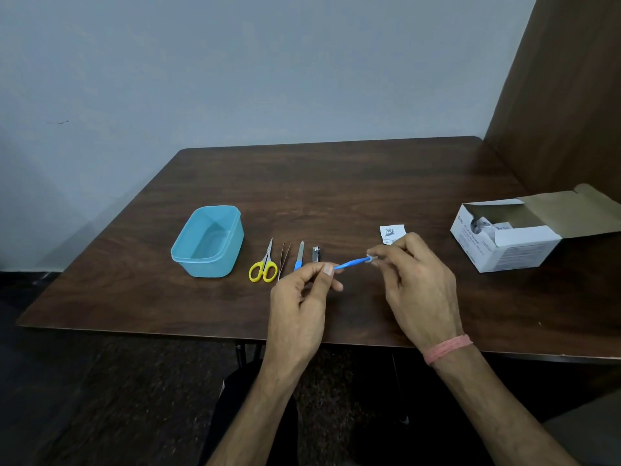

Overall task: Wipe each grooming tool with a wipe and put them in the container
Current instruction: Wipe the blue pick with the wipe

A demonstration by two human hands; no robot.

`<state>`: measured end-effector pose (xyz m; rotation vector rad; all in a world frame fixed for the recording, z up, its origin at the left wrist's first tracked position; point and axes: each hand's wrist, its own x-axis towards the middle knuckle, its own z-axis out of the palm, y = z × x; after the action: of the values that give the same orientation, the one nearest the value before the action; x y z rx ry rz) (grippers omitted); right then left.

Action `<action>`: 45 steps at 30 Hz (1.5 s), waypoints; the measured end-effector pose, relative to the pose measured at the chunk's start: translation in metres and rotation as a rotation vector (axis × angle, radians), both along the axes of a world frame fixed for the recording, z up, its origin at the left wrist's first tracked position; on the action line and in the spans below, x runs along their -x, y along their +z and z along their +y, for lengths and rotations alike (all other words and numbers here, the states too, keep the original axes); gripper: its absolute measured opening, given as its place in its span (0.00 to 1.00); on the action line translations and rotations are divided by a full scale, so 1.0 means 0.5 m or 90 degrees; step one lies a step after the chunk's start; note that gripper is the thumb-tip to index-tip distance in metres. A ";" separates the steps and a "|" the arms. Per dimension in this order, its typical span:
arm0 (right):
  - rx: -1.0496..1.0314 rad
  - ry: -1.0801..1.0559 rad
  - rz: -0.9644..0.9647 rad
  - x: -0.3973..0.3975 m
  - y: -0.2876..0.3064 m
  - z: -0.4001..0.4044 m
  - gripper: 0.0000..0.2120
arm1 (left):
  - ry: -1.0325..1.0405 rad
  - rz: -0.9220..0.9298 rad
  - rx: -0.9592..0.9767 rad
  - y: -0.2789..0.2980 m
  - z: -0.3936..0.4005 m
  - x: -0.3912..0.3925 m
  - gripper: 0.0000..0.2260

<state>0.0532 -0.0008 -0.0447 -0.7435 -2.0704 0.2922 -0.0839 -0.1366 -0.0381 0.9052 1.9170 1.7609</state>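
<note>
Right now we hold a thin blue tool [351, 263] above the brown table [336, 183], near its front edge. Our left hand [299, 307] pinches the tool's near end between thumb and forefinger, the other fingers curled loosely below. Our right hand [416, 284] pinches a small white wipe [371, 259] around the far end of the tool, fingertips pressed together on it; a pink band [448, 348] circles that wrist. The tool runs from about eight o'clock up to two o'clock between the two hands. Just beyond our left hand, at roughly eleven o'clock from it, four more tools lie in a row on the table: yellow-handled scissors [263, 267], tweezers [284, 258], a blue-handled file [299, 255] and a nail clipper [316, 254], each near its neighbour but apart. Further toward nine o'clock from the row stands the blue container [232, 243], open at the top. A torn white wrapper [391, 234] lies flat at twelve o'clock from our right hand, just behind its fingers. Well out at three o'clock an open white box [510, 250] sits on the table, its flap raised and packets showing inside.
</note>
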 end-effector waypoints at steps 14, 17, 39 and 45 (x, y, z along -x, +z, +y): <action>-0.064 0.093 -0.053 0.001 0.004 -0.012 0.06 | -0.024 0.039 0.015 0.005 -0.005 -0.004 0.11; -0.063 0.085 -0.040 -0.001 0.003 -0.011 0.06 | -0.037 0.035 0.017 0.006 -0.007 -0.003 0.10; -0.025 0.086 -0.040 0.002 0.000 -0.006 0.07 | -0.046 0.072 0.024 -0.003 -0.002 -0.002 0.09; -0.030 0.073 -0.037 0.003 -0.003 -0.005 0.08 | -0.046 0.097 0.028 -0.008 -0.001 0.001 0.10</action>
<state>0.0515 -0.0031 -0.0461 -0.6127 -2.1710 0.2882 -0.0842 -0.1372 -0.0422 1.1060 1.9816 1.6442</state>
